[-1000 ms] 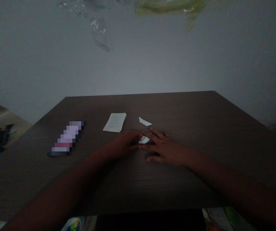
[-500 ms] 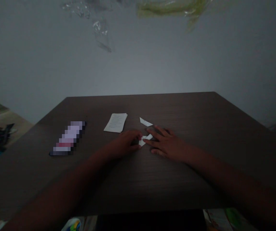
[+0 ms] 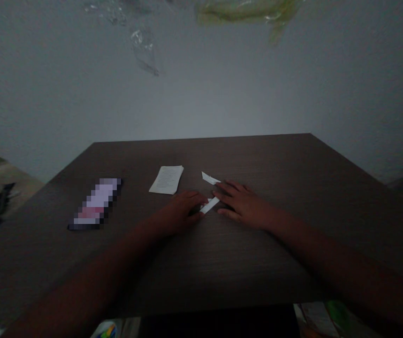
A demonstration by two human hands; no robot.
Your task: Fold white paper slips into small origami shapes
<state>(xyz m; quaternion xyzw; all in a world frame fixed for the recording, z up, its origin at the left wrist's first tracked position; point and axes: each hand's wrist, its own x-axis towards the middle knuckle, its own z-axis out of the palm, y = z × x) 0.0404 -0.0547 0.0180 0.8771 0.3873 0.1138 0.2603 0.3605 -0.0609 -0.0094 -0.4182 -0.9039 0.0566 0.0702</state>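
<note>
A small folded white paper strip (image 3: 210, 205) lies slanted on the dark table between my hands. My left hand (image 3: 184, 211) has its thumb and curled fingers closed on the paper's left end, hiding part of it. Flat on the table, my right hand (image 3: 245, 204) is open with fingers spread, fingertips at the strip's upper right end. Just beyond them rests a second folded paper piece (image 3: 209, 178), its right tip close to my right fingers.
A stack of printed paper sheets (image 3: 167, 180) sits behind my left hand. Farther left is a phone (image 3: 95, 203) with a blurred screen. The wooden table (image 3: 201, 263) ends at a pale wall (image 3: 201, 94), where clear and yellow plastic (image 3: 247, 11) hangs.
The paper between my hands now shows as a narrower, straight strip. My right hand has drawn slightly back off it, and its fingers lie less across the paper.
</note>
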